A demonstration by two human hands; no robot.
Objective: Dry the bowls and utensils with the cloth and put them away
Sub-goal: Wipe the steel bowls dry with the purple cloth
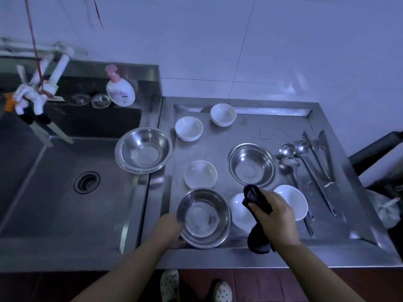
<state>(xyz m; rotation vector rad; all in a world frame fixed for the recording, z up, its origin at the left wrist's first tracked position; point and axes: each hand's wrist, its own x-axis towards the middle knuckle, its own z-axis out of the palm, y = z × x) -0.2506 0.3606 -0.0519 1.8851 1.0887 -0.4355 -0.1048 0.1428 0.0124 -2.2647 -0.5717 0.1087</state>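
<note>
Premises: a plain working kitchen. Evidence: a stainless steel sink (54,192) with white tap (32,99), an adjoining steel draining counter (239,131) carrying bowls (189,128) and ladles (290,153), a pump soap bottle (120,90) on the ledge, white tiled walls (239,40).

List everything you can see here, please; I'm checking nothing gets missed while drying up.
Steel bowls: four, silver; stacked pair on the sink's edge, one mid-counter, one at the front.
White bowls: five; two at the back, one centre, two at the front.
Utensils: several, silver, on the right of the counter.
Soap bottle: one, white and pink, behind the sink.
Sink: one, steel, left.
Cloth: one, dark, gripped by the right hand.
Left hand: touches the front steel bowl.
Right hand: grips the cloth.
</note>
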